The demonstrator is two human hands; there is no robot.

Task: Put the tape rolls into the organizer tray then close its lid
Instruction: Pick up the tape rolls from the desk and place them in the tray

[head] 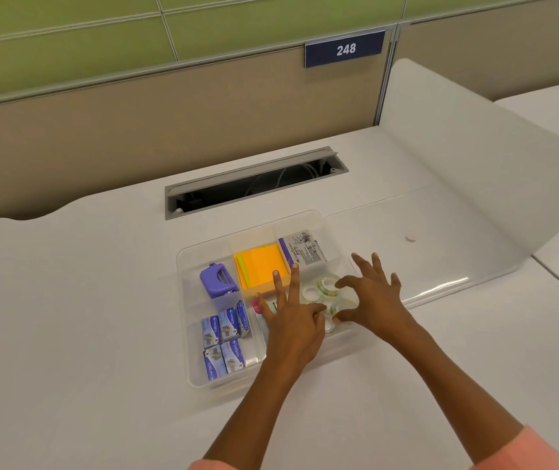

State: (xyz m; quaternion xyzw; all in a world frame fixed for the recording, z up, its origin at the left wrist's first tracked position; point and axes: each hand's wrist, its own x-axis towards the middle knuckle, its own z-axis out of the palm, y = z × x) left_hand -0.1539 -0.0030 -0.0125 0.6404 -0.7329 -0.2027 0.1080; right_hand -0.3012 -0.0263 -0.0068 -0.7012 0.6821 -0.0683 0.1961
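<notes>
A clear organizer tray (pixel 183 266) with several compartments sits on the white desk. Several clear tape rolls (pixel 319 289) lie in its front right compartment. My right hand (pixel 378 300) hovers over them with fingers spread, its thumb and index finger bracketing one roll. My left hand (pixel 293 322) is over the tray's middle, two fingers stretched out and the thumb touching the rolls. What looks like the clear lid (pixel 441 287) lies flat on the desk to the right of the tray.
The other compartments hold a purple punch (pixel 215 281), orange sticky notes (pixel 261 266), blue staple boxes (pixel 224 344) and a printed pack (pixel 305 251). Behind the tray is an open cable slot (pixel 254 184). A white divider panel (pixel 475 157) rises at the right.
</notes>
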